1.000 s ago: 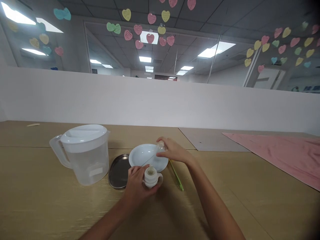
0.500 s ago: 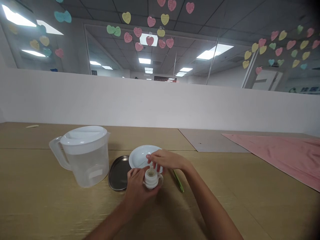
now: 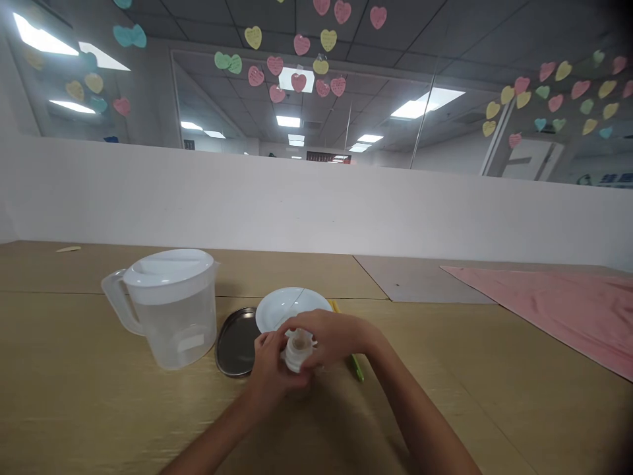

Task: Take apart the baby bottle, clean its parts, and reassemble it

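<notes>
As my left hand [image 3: 270, 365] and right hand [image 3: 339, 335] grip the small white bottle [image 3: 298, 351] together, the lidded plastic jug [image 3: 171, 310] and white plate [image 3: 291, 310] sit untouched on the tabletop [image 3: 74, 330].

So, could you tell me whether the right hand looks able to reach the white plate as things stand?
Probably yes: the white plate lies just beyond the right hand, with nothing standing between them, though that hand is on the small white bottle.

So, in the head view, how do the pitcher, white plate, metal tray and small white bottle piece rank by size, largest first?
1. Plastic pitcher
2. White plate and metal tray: too close to rank, as the tray is partly hidden
3. Small white bottle piece
</notes>
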Demonstrator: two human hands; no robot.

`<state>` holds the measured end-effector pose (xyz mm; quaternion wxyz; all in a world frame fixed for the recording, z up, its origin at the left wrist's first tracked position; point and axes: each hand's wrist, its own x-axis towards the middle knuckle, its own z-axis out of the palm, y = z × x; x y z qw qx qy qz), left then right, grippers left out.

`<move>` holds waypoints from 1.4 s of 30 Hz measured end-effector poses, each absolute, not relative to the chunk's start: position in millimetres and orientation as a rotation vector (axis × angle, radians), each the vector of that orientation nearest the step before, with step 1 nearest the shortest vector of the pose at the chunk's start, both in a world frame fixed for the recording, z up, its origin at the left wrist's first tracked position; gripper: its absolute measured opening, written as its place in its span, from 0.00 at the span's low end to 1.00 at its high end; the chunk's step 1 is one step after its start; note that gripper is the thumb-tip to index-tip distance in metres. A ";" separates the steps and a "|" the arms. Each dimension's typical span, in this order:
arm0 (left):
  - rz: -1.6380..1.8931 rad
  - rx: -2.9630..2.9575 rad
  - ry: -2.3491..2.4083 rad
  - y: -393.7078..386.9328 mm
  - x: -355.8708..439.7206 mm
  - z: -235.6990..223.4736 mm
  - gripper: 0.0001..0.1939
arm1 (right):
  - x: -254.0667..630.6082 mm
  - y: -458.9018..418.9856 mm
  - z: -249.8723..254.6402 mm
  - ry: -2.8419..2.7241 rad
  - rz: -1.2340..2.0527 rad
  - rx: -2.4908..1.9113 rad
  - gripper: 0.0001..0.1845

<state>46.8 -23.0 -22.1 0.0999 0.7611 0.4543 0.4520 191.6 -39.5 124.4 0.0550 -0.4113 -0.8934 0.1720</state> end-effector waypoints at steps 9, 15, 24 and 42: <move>1.324 2.260 1.361 -21.4 46.7 -24.5 0.38 | 192.9 -41.4 119.8 -2.621 0.076 -1.145 0.06; 1.284 2.272 1.246 -22.2 40.5 -19.3 0.34 | 207.0 -46.6 139.1 -2.326 0.245 -1.088 0.07; 1.572 2.183 1.232 -23.9 29.1 -8.5 0.20 | 203.9 -42.2 141.7 -1.804 0.140 -1.040 0.06; 1.218 2.209 1.155 -1.9 20.5 -10.8 0.19 | 187.4 17.4 81.5 -1.890 0.184 -1.363 0.07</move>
